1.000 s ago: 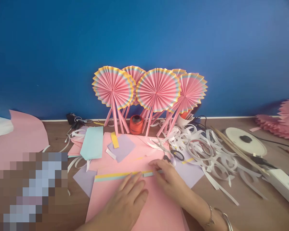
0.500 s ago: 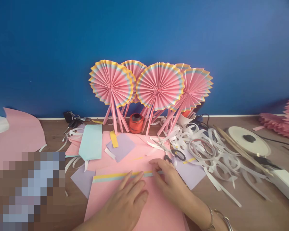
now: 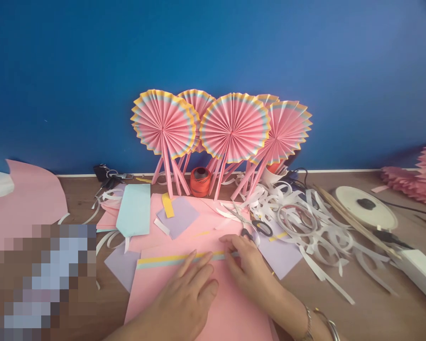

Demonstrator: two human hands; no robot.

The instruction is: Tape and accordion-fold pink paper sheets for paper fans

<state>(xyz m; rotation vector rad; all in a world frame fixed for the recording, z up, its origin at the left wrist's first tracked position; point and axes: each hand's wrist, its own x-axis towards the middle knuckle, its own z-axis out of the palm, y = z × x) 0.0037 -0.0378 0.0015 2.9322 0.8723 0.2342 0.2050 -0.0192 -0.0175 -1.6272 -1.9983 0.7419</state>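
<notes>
A pink paper sheet (image 3: 234, 312) lies in front of me on the wooden floor, with a yellow and light-blue strip (image 3: 163, 260) along its far edge. My left hand (image 3: 188, 298) lies flat on the sheet, fingers stretched toward the strip. My right hand (image 3: 248, 265) presses its fingertips together on the strip's right end. Scissors (image 3: 255, 226) lie just beyond my right hand.
Several pink pleated paper fans (image 3: 230, 128) lean against the blue wall (image 3: 213, 47), beside an orange thread spool (image 3: 200, 182). White paper curls (image 3: 305, 222) pile at the right near a white round lid (image 3: 367, 213) and power strip (image 3: 422, 277). Light-blue paper (image 3: 135, 208) and purple paper (image 3: 179, 215) lie left.
The view has shifted slightly closer and lower since the earliest frame. Both hands have stayed on the pink sheet in nearly the same position.
</notes>
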